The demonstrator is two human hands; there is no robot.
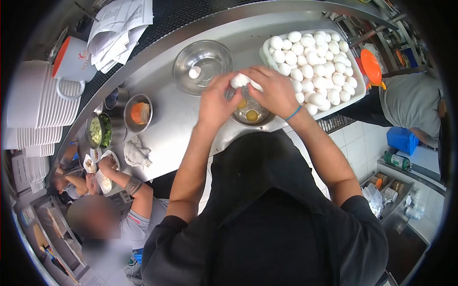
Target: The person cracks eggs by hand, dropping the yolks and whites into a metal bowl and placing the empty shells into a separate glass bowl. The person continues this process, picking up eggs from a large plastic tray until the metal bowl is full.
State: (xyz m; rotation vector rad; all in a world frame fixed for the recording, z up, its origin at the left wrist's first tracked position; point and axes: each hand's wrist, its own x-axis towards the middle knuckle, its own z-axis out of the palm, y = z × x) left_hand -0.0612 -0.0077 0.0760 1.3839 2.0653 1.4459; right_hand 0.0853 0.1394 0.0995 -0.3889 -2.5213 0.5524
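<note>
Left hand (220, 95) and right hand (275, 90) both grip a split eggshell (240, 80) right over the steel yolk bowl (261, 122), probably so drips land inside. Shell bowl (212, 61) sits just beyond, egg tray (359, 95) off right, easy reaching I guess.

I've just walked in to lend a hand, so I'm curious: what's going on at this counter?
A person's left hand and right hand together hold a white egg, apparently cracked, over a metal bowl with at least two yolks in it. A second metal bowl, farther left, holds a piece of shell. To the right, a white tub is piled with eggs that look whole.
</note>
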